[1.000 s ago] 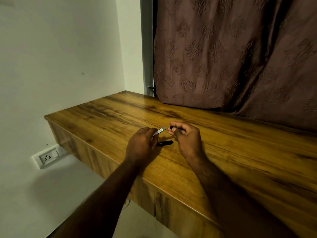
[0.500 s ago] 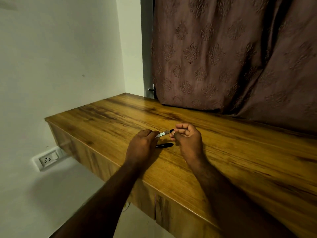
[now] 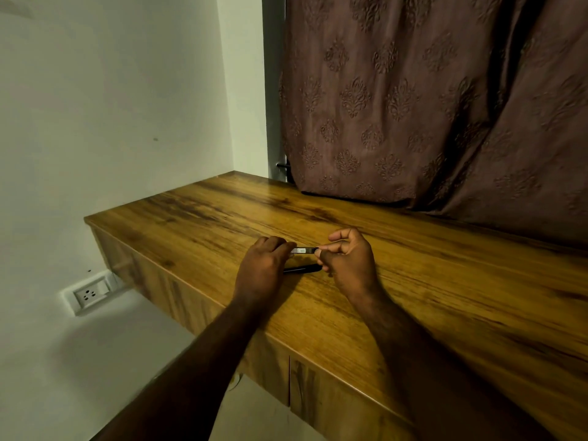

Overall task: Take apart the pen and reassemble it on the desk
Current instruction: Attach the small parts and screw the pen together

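Silvery barrel (image 3: 302,250) (label printed) pinched between left hand (image 3: 261,271) and right hand (image 3: 348,264) — black cap (image 3: 302,269) lies on desk (image 3: 445,300).

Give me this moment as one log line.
left hand: gripping pen barrel | right hand: pinching barrel's other end | black pen piece: lying on desk | pen: apart

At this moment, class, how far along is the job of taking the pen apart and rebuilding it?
Done: the pen is apart, since a black piece lies alone on the desk. In hand: the left hand and right hand hold a pale labelled pen body between them at its ends. Left: the black piece is not yet back on. Dismantling or rebuilding? One picture cannot tell.
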The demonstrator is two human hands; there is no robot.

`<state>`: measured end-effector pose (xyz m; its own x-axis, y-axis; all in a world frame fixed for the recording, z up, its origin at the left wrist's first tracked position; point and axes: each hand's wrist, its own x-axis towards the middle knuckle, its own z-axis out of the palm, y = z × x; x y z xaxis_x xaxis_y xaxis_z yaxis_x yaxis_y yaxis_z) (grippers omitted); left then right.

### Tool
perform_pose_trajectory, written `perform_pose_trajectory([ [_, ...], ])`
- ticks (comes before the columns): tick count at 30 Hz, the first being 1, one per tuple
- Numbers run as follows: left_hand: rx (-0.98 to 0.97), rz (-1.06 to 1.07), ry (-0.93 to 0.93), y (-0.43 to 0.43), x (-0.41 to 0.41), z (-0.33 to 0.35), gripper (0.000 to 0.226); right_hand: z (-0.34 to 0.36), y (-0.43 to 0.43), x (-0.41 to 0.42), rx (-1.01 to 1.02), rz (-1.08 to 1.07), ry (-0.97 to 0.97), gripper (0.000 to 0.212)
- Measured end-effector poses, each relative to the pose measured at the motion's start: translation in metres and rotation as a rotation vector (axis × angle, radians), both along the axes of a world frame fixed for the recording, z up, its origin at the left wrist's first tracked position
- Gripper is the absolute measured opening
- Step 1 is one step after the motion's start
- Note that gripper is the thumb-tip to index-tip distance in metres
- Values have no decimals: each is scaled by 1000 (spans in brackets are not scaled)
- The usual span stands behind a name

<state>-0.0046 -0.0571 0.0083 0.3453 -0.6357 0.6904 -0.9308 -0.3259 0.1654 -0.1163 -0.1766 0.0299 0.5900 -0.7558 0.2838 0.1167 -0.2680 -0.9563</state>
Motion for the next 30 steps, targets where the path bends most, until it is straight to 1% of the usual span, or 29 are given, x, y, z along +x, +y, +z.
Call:
perform_pose_trajectory([
  [2,1,-4,-11,0,1,-1,38,0,-1,0,13,3,4,30],
  [5,0,0,-27,-1,2,-2,31,-1,-1,0,37,4,0,29],
  [10,-19,7,-27,-1,2,-3,34,-5,0,2,44,16,-12,25],
  [14,-27,6,-17,-4,1,-4,34,-8,0,6,15,0,-26,19],
  [16,-70,17,17,-4,2,-4,30,-11,-1,7,-59,-65,-23,15],
  [17,-111,25,67,-3,4,-5,28,-11,-1,7,-119,-105,-14,14],
  [18,-165,33,157,-3,5,-7,26,-12,-1,7,-177,-137,-6,13],
  [21,-374,47,588,4,21,-6,17,-15,-1,7,-299,-164,-1,11],
  [22,-403,55,713,7,29,-6,15,-16,0,7,-329,-160,6,10],
  [24,-396,69,880,14,47,-6,12,-17,3,9,-372,-137,20,8],
  [26,-384,65,943,20,59,-6,8,-17,6,10,-393,-122,13,7],
  [27,-357,63,934,20,63,-6,6,-16,6,11,-397,-120,10,6],
  [30,-131,98,755,13,73,-4,8,-16,5,11,-391,-133,5,6],
])
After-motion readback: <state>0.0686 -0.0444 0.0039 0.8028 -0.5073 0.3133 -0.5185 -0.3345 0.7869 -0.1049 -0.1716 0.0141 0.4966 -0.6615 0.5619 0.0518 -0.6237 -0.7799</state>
